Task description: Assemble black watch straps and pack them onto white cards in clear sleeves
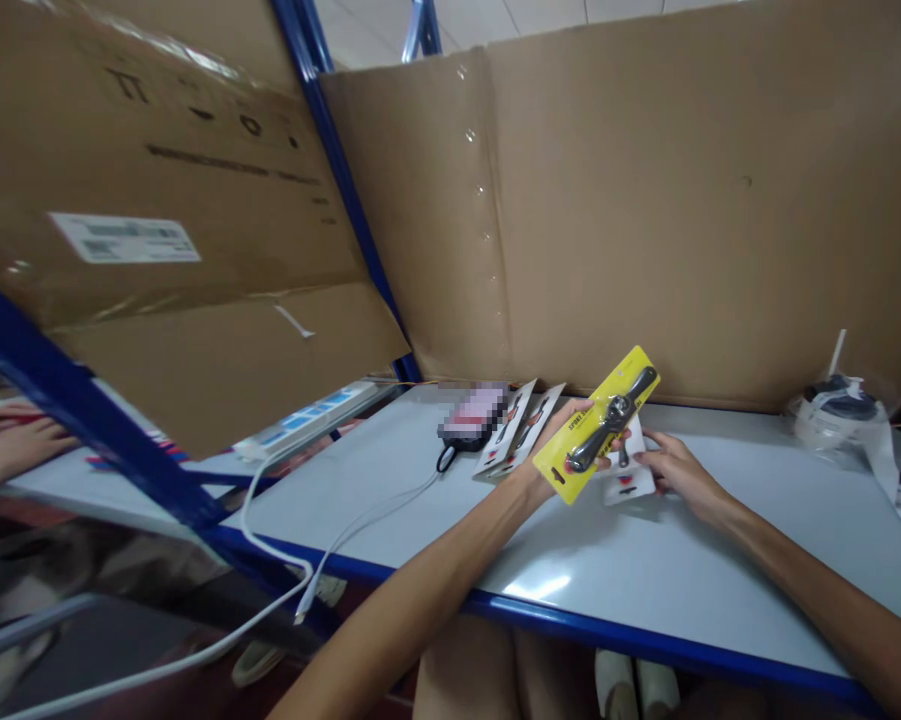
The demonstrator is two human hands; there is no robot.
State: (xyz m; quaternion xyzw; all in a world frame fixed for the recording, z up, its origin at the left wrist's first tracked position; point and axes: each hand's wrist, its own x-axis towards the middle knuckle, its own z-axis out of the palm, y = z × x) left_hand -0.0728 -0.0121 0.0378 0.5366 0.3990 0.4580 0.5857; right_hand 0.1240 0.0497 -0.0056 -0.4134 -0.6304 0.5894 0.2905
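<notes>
We hold the yellow pack above the tabletop, in front of the cardboard panel; our left hand is curled round it from behind, partly hidden; our right hand pinches the edge of a white card, also in front of the panel; we should grip by the edges only, leave the plastic blister unpressed, and avoid bending the overlapping cards.
</notes>
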